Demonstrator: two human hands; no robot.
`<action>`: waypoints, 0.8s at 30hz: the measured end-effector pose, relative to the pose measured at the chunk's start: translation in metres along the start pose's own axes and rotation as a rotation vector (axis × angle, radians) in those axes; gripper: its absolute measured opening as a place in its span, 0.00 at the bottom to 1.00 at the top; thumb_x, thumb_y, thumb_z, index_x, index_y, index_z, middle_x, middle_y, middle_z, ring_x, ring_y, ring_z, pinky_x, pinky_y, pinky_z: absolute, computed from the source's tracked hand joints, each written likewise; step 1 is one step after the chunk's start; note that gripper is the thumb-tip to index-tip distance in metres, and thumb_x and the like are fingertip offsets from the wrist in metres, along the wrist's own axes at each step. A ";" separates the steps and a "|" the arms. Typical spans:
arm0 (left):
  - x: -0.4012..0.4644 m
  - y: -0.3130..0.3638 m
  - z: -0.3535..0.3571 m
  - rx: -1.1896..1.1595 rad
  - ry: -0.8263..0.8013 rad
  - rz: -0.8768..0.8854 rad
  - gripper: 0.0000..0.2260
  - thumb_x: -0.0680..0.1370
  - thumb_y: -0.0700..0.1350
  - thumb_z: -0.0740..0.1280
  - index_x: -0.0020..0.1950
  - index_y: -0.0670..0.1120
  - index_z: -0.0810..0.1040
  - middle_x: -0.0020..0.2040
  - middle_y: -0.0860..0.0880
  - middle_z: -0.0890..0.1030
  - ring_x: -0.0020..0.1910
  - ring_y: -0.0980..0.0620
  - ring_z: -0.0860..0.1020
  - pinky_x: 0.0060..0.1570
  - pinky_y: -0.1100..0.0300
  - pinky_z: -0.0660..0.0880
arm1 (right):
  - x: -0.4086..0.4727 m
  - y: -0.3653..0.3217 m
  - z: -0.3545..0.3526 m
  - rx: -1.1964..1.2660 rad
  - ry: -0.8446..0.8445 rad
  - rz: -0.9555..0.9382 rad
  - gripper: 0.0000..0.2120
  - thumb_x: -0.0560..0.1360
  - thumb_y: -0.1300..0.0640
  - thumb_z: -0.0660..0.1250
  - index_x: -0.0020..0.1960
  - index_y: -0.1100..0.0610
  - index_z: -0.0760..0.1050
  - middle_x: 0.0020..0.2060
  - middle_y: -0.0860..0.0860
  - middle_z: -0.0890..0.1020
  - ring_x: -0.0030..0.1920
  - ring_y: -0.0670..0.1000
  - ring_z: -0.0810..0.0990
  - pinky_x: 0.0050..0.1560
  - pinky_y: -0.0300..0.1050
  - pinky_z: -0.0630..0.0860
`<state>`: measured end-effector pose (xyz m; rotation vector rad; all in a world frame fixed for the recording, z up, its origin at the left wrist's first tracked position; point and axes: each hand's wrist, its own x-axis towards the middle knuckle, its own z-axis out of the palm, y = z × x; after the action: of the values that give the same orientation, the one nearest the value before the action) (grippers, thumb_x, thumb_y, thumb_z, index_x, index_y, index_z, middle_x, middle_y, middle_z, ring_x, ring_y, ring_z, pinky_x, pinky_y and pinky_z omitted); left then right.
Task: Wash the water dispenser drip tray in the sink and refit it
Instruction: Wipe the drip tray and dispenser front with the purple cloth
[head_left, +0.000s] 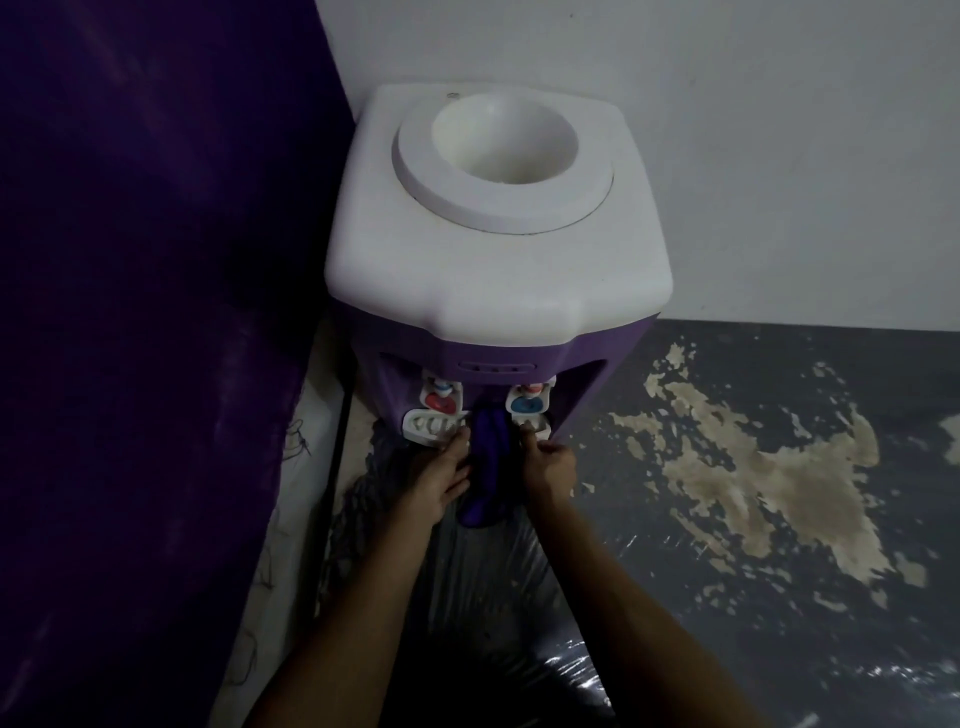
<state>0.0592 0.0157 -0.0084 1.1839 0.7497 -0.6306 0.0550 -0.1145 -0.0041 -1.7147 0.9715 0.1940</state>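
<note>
Below my head camera stands the water dispenser (493, 249), with a white top and a purple body, placed in the corner between a dark purple surface (145, 312) on my left and a pale wall (727, 130) behind it. On its top is a round white funnel opening (504, 137), and no bottle sits in it. On the front I see two taps: the left tap (441, 397) with a red lever and the right tap (529, 400) with a blue lever.

Under the taps sits the drip tray (434, 426), white, with slots in its cover. It is at the front of the dispenser, low, near the floor. My left hand (441, 478) reaches forward and its fingertips touch the left half of the tray; this grip looks mostly straight, not clamped around anything. My right hand (548, 460) has its fingers curled at the right end of the tray, with the thumb pressing on the white edge, so this grip seems to pinch the tray. Between my two hands hangs a purple cloth (488, 467), and I cannot tell which hand holds it.

The floor (779, 597) is dark grey, with big pale patches (769, 488) on my right where the paint is gone.
</note>
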 end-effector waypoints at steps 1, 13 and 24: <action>0.000 0.001 0.002 0.012 0.020 0.006 0.23 0.75 0.58 0.69 0.66 0.49 0.75 0.64 0.49 0.78 0.62 0.49 0.76 0.56 0.57 0.72 | 0.001 -0.001 0.000 -0.005 -0.006 0.014 0.26 0.74 0.39 0.69 0.47 0.64 0.82 0.42 0.59 0.85 0.44 0.58 0.84 0.50 0.59 0.81; -0.002 0.005 0.006 0.156 0.117 0.001 0.24 0.74 0.61 0.67 0.63 0.45 0.76 0.60 0.45 0.80 0.53 0.49 0.77 0.48 0.57 0.74 | -0.006 -0.016 -0.006 0.387 -0.158 0.316 0.20 0.77 0.52 0.70 0.58 0.68 0.78 0.38 0.54 0.80 0.38 0.54 0.79 0.39 0.47 0.77; -0.011 -0.008 0.020 0.834 0.357 0.554 0.20 0.74 0.51 0.71 0.60 0.44 0.69 0.54 0.43 0.81 0.53 0.43 0.80 0.49 0.53 0.75 | 0.001 -0.009 -0.004 0.436 -0.156 0.318 0.13 0.76 0.54 0.72 0.50 0.66 0.80 0.40 0.56 0.83 0.38 0.55 0.81 0.41 0.50 0.80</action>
<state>0.0497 -0.0053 -0.0001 2.2150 0.3998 -0.2494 0.0607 -0.1180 0.0034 -1.1290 1.0756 0.2941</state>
